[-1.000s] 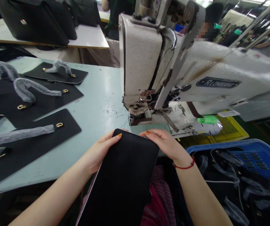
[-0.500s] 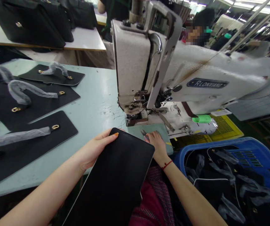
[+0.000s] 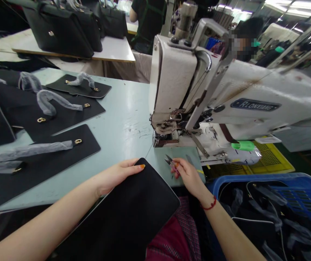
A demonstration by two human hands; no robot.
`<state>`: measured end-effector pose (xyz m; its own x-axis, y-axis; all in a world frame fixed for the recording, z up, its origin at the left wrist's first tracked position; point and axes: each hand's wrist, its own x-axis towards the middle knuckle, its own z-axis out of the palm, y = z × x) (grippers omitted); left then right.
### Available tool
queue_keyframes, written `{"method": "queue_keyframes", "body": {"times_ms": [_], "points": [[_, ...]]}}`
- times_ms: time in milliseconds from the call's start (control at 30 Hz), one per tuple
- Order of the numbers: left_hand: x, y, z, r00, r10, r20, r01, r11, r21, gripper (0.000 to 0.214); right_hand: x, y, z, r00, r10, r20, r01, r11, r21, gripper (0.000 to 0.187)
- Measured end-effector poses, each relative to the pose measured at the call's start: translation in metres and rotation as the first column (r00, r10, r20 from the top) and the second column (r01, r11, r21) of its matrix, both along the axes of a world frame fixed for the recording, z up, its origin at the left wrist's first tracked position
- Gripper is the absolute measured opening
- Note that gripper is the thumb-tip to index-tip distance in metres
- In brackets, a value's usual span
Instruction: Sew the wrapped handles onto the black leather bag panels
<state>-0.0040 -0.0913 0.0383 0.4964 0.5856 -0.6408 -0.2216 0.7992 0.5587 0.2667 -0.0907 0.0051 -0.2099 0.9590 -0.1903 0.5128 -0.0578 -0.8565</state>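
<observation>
Worktop [image 3: 126,103] stretches ahead of both hands and away past the left one, where several black panels with wrapped handles [image 3: 63,161] lie. Directly ahead of the right hand I see the sewing machine [image 3: 171,72], and off that hand's outer side sits a blue basket [image 3: 269,178]. Below and between the hands is the piece I mind most: a black panel [image 3: 133,210], slanting down from the left hand over the lap [image 3: 171,232]. It looks like leather or leatherette, so I judge it light, pliable yet firm enough to stay flat, a little slick and easily marked. I would take it by an edge near a corner, thumb above and fingers beneath, letting the lap bear the rest.

My left hand [image 3: 122,172] has just such a grip, thumb pressed on top at the upper corner; the fingers underneath are hidden from me. My right hand [image 3: 188,175], apart from the panel, is curled around thread snips [image 3: 168,160], fingers drawn together on the grips, blades aimed toward the machine and seemingly a little parted. Finest of all, a thread [image 3: 149,150] runs from under the machine's head toward the corner beside my left thumb.
</observation>
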Motion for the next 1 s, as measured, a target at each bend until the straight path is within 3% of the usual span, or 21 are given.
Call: {"method": "queue_keyframes", "body": {"times_ms": [100,233,567,800,1000], "points": [[0.002,-0.001,-0.003,1.0,-0.001,0.017,0.001,1.0,-0.007,0.025,-0.017,-0.001,0.02,0.991,0.084,-0.104,-0.086,0.996,-0.016,0.028],[0.002,-0.002,-0.009,0.999,0.013,0.043,-0.013,1.0,0.001,0.027,-0.035,0.009,0.034,0.977,0.18,-0.115,-0.175,0.983,0.049,0.028],[-0.001,0.001,-0.012,0.999,-0.01,0.041,0.008,0.999,0.039,0.027,-0.05,0.03,0.042,0.943,0.318,0.099,-0.33,0.932,0.151,0.025],[-0.001,0.003,-0.012,0.999,0.009,0.039,-0.011,0.998,0.057,0.025,-0.048,0.038,0.049,0.861,0.414,0.297,-0.486,0.842,0.234,0.025],[-0.001,0.0,-0.012,0.999,0.019,0.038,-0.02,1.0,0.024,0.027,-0.051,0.044,0.05,0.839,0.429,0.335,-0.52,0.814,0.259,0.027]]}}
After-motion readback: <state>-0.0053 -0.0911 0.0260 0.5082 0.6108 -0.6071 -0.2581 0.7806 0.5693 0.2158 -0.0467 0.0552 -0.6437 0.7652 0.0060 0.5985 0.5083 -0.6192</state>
